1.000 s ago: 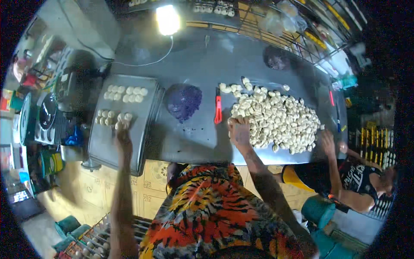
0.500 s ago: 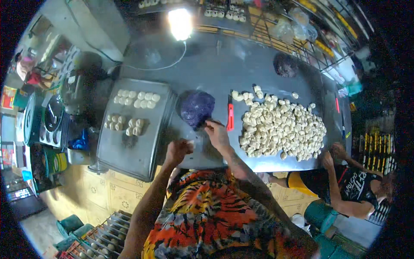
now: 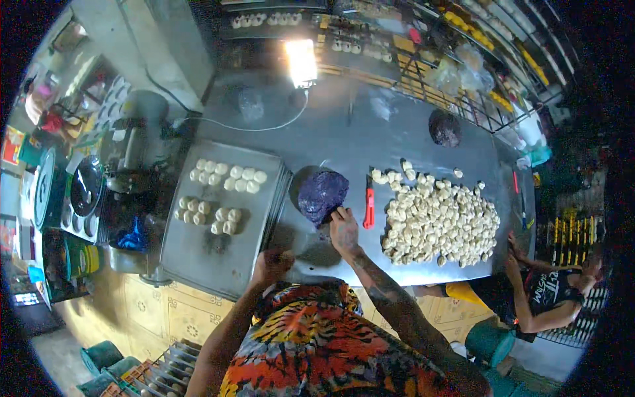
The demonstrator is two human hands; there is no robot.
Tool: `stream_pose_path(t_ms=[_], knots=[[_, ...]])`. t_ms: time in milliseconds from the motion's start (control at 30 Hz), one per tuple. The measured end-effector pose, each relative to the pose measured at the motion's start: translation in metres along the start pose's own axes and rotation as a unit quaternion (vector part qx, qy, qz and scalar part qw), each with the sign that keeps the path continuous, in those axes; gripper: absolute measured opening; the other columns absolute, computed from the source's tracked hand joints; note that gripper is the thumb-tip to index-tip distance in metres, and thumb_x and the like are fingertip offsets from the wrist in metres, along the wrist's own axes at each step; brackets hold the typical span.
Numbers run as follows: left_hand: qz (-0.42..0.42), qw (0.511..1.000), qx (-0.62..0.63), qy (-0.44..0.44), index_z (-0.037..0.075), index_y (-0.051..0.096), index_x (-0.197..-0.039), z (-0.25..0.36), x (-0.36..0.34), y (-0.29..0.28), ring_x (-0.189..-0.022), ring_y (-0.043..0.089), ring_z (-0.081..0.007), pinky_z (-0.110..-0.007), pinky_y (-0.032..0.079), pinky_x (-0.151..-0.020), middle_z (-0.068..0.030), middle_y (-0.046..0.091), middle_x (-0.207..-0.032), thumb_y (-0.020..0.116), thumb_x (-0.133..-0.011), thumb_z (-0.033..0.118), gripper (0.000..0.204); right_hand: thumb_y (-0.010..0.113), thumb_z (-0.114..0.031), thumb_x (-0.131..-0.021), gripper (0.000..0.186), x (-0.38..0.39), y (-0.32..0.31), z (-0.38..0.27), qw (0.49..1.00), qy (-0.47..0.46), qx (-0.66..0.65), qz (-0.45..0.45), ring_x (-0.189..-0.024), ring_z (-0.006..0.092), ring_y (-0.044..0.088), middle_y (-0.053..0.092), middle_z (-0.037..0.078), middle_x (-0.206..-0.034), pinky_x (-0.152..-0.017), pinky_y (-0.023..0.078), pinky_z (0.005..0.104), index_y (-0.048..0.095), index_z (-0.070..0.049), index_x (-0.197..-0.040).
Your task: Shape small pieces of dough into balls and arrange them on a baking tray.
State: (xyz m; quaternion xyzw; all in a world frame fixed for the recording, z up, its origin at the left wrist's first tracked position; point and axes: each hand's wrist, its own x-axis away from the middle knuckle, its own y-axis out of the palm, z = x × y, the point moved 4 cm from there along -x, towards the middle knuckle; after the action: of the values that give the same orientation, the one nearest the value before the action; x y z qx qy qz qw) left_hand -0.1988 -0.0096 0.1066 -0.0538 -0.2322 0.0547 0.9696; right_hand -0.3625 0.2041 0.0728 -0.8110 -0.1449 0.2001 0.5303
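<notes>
A mound of purple paste point(image 3: 323, 193) sits on the dark metal table, just right of a stack of baking trays. My right hand point(image 3: 345, 231) reaches to its lower right edge, fingers pinched together against the paste. Near the table's front edge, my left hand point(image 3: 272, 266) is curled closed beside the trays; whatever its fingers hold is hidden. On the top baking tray point(image 3: 231, 264) rest several pale dough balls point(image 3: 228, 176) in small groups. A large heap of pale dough pieces point(image 3: 440, 225) spreads over the table to the right, with a red cutter point(image 3: 369, 208) lying next to it.
A lit lamp point(image 3: 301, 63) with a white cord stands at the back. Another dark mound point(image 3: 444, 128) lies at the far right. A co-worker point(image 3: 529, 291) is at the right table edge. Racks point(image 3: 476, 86) stand behind; a mixer-like machine point(image 3: 129, 159) is at left.
The whole view has shifted, so the table sits lower and slightly to the right. My right hand has closed in against the paste's lower edge. My left hand stays curled near the trays.
</notes>
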Motion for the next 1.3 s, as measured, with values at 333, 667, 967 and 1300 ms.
stream_pose_path(t_ms=[333,667,967,1300], knots=[[-0.014,0.951,0.294,0.095,-0.004,0.069,-0.097,-0.029,-0.008,0.057,-0.066,0.058,-0.0143,-0.029,0.046,-0.058,-0.0082,0.067,-0.08,0.073,-0.086,0.014,0.021,0.064,-0.012,-0.08,0.008,-0.007,-0.003,0.008,0.998,-0.043,-0.042,0.019,-0.1,0.0343,0.056,0.059,0.01,-0.11,-0.077,0.05,0.0414,0.06,-0.007,-0.085],[0.134,0.966,-0.166,0.147,-0.009,0.067,-0.103,-0.015,0.004,0.121,-0.069,0.063,-0.0166,-0.024,0.052,-0.066,-0.0091,0.068,-0.082,0.074,-0.091,0.025,0.037,0.068,-0.016,-0.083,0.016,0.007,-0.035,0.021,0.903,0.003,-0.245,-0.353,-0.082,0.0322,0.062,0.065,0.011,-0.099,-0.073,0.051,0.0382,0.072,-0.005,-0.094],[0.01,0.941,0.338,0.02,-0.004,0.071,-0.099,-0.006,-0.05,0.122,-0.064,0.058,-0.0127,-0.025,0.047,-0.061,-0.0035,0.067,-0.076,0.075,-0.09,0.024,0.03,0.064,-0.003,-0.089,0.019,0.062,-0.072,-0.011,0.889,0.098,-0.383,-0.232,-0.088,0.0212,0.067,0.071,0.012,-0.106,-0.073,0.053,0.0308,0.071,0.003,-0.105],[-0.036,0.989,-0.069,0.125,-0.003,0.073,-0.095,0.046,-0.035,0.063,-0.063,0.057,-0.0095,-0.023,0.044,-0.057,-0.0028,0.067,-0.074,0.072,-0.089,0.014,0.018,0.067,0.0,-0.085,0.021,0.058,-0.055,-0.033,0.851,0.231,-0.454,-0.13,-0.085,0.0161,0.065,0.07,0.011,-0.098,-0.07,0.051,0.0247,0.067,0.003,-0.106]])
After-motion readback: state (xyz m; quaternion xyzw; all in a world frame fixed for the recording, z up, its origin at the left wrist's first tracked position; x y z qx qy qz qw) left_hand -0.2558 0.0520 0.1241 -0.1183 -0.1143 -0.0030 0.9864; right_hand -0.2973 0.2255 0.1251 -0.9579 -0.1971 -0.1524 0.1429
